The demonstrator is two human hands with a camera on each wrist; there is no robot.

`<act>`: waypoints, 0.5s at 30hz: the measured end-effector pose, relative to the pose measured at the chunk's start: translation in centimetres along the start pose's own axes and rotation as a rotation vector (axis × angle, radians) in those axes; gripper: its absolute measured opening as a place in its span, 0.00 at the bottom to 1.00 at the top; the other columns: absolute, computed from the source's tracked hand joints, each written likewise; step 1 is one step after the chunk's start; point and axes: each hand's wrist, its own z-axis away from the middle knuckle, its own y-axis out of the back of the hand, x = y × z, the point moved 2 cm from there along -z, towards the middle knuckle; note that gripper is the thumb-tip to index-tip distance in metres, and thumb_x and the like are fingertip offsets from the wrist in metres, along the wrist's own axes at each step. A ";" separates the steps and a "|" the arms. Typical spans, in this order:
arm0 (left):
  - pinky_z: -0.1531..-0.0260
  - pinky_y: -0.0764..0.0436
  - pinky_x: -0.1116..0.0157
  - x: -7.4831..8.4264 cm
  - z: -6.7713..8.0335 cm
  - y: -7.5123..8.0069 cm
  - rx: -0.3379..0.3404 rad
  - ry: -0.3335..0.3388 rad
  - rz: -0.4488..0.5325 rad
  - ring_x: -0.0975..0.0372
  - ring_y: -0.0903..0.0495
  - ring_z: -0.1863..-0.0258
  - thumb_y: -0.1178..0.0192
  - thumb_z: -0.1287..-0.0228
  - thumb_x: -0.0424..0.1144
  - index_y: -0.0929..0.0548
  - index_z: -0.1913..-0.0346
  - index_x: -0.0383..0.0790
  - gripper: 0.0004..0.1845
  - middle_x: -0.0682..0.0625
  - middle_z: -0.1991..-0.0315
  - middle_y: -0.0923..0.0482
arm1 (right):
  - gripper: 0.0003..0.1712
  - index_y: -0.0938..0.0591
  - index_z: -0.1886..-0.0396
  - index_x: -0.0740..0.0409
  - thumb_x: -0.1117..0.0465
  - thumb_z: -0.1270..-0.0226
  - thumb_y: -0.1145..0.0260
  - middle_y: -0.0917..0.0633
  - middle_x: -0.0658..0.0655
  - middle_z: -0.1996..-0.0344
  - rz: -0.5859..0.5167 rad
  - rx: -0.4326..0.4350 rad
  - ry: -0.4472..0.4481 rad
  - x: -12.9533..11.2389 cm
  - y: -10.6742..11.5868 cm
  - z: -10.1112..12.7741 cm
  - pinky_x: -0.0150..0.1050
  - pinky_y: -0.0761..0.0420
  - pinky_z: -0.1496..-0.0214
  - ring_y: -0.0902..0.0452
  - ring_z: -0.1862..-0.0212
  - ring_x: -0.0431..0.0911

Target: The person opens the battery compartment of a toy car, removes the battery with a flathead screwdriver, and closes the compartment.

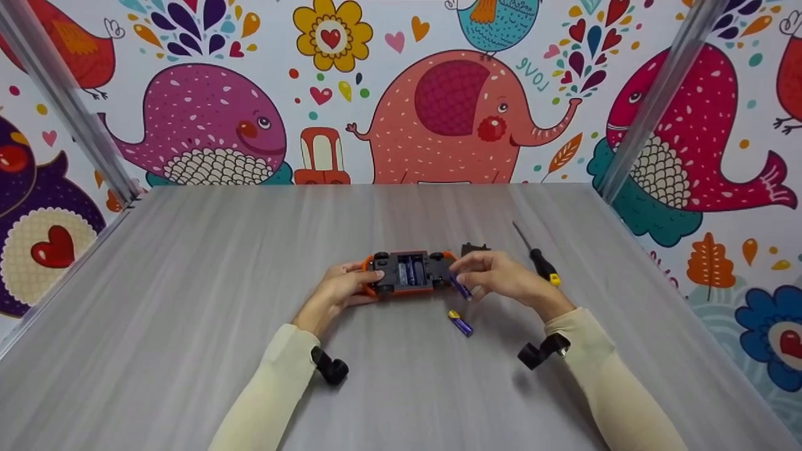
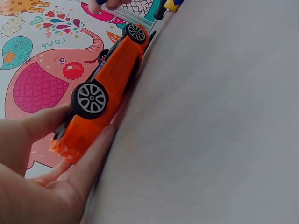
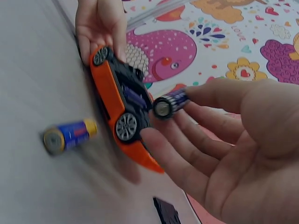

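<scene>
An orange toy car lies wheels up, its black underside and open battery compartment showing. Something bluish-purple shows inside the compartment, probably a battery. My left hand grips one end of the car, thumb on the underside and fingers beneath. Beside the car's other end, my right hand pinches a purple battery between thumb and fingers. A second battery, blue-purple with a yellow end, lies on the table in front of the car.
A small black cover lies behind my right hand. Farther right is a screwdriver with a black and yellow handle. The grey table meets printed walls at the back and sides.
</scene>
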 end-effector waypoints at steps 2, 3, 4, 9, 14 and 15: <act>0.52 0.13 0.55 0.0 0.1 0.0 -0.004 0.004 -0.007 0.55 0.14 0.52 0.34 0.36 0.31 0.29 0.31 0.32 0.31 0.34 0.39 0.21 | 0.16 0.17 0.45 0.58 0.58 0.29 0.34 0.13 0.56 0.54 0.040 -0.015 -0.008 0.4 0.1 0.0 0.46 0.13 0.56 0.18 0.60 0.44; 0.52 0.13 0.56 0.1 0.1 0.0 -0.004 0.005 -0.012 0.55 0.14 0.52 0.34 0.36 0.31 0.29 0.31 0.32 0.31 0.34 0.39 0.21 | 0.15 0.17 0.46 0.58 0.58 0.29 0.34 0.13 0.56 0.55 0.057 -0.023 -0.009 0.6 0.2 0.0 0.47 0.13 0.56 0.18 0.61 0.44; 0.52 0.13 0.56 0.1 0.2 0.0 -0.002 0.007 -0.016 0.55 0.14 0.52 0.34 0.36 0.31 0.30 0.30 0.33 0.31 0.34 0.39 0.21 | 0.14 0.16 0.47 0.58 0.59 0.29 0.34 0.12 0.56 0.56 0.073 -0.030 -0.010 0.8 0.2 0.0 0.46 0.13 0.57 0.18 0.61 0.43; 0.55 0.13 0.59 0.1 0.2 0.1 0.006 0.007 -0.014 0.58 0.15 0.56 0.33 0.36 0.32 0.32 0.29 0.33 0.33 0.36 0.41 0.20 | 0.12 0.16 0.50 0.61 0.62 0.29 0.35 0.11 0.58 0.57 0.109 -0.055 0.005 1.1 -0.1 -0.3 0.44 0.13 0.60 0.17 0.65 0.41; 0.58 0.12 0.61 0.0 0.1 0.0 -0.009 -0.004 -0.009 0.60 0.15 0.59 0.33 0.37 0.32 0.34 0.29 0.30 0.35 0.38 0.44 0.18 | 0.10 0.14 0.54 0.61 0.63 0.31 0.33 0.11 0.57 0.59 0.149 -0.050 -0.027 1.4 -0.5 -0.3 0.40 0.13 0.63 0.18 0.67 0.40; 0.58 0.12 0.61 0.0 0.1 0.0 -0.008 -0.004 -0.009 0.60 0.15 0.59 0.33 0.37 0.32 0.34 0.29 0.30 0.35 0.38 0.44 0.18 | 0.09 0.14 0.55 0.60 0.63 0.32 0.33 0.11 0.56 0.60 0.156 -0.048 -0.038 1.5 -0.6 -0.3 0.38 0.14 0.63 0.18 0.67 0.40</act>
